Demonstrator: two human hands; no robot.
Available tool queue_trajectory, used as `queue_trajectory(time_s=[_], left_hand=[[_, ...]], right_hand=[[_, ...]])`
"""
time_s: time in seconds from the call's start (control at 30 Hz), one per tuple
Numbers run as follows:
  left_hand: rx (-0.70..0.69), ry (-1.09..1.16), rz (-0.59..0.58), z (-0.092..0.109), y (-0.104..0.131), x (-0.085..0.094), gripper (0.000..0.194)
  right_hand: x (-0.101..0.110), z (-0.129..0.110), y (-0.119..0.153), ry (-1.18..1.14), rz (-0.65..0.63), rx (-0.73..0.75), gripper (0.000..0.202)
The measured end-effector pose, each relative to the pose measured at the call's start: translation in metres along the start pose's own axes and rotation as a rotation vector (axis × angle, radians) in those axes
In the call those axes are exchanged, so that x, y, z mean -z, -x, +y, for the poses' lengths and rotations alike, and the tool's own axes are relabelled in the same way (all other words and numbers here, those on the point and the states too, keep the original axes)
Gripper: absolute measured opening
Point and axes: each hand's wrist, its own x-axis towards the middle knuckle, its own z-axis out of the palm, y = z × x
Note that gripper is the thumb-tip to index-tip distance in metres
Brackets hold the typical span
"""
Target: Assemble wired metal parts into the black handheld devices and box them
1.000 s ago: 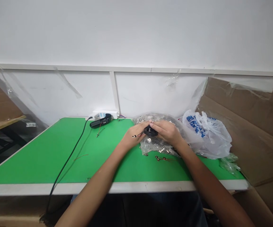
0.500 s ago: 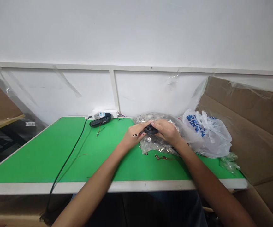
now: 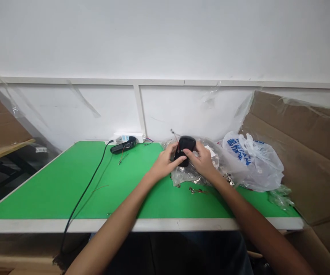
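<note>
A black rounded device [image 3: 188, 143] is held between both hands above a clear plastic bag of small metal parts. My left hand [image 3: 165, 161] grips its left side, thumb laid across its lower part. On the right side, my right hand [image 3: 202, 159] has its fingers round the edge and its thumb on the face. Thin wires with a small part at the end [image 3: 173, 132] stick out from the device's upper left. The clear bag [image 3: 224, 162] lies under and beside the hands. Small metal parts with wires [image 3: 197, 190] rest on the green mat just in front of the bag.
Another black device [image 3: 123, 146] lies by a white power strip [image 3: 118, 136] at the back. A black cable [image 3: 86, 188] runs over the table's front edge. A white bag with blue print [image 3: 253, 162] sits at the right, beside a cardboard sheet [image 3: 296, 152].
The black device has been tilted up, so its broad face now shows above the thumbs. Its loose wires have swung from the left side to the upper left. The view has shifted slightly.
</note>
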Motion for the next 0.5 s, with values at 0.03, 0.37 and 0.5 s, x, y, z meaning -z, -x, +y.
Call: queue_trajectory(time_s=[0.03,0.37,0.5], left_hand=[[0.028,0.089,-0.004,0.0,0.0,-0.005,0.058],[0.159,-0.127,0.195,0.01,0.004,-0.022,0.047],[0.148,-0.155,0.097,0.017,0.009,-0.024,0.063]], right_hand=[[-0.004,0.0,0.001,-0.03,0.023,-0.079,0.029],[-0.012,-0.01,0.007,0.288,0.083,0.068,0.022],[-0.015,-0.013,0.009,0.264,0.043,0.032,0.016]])
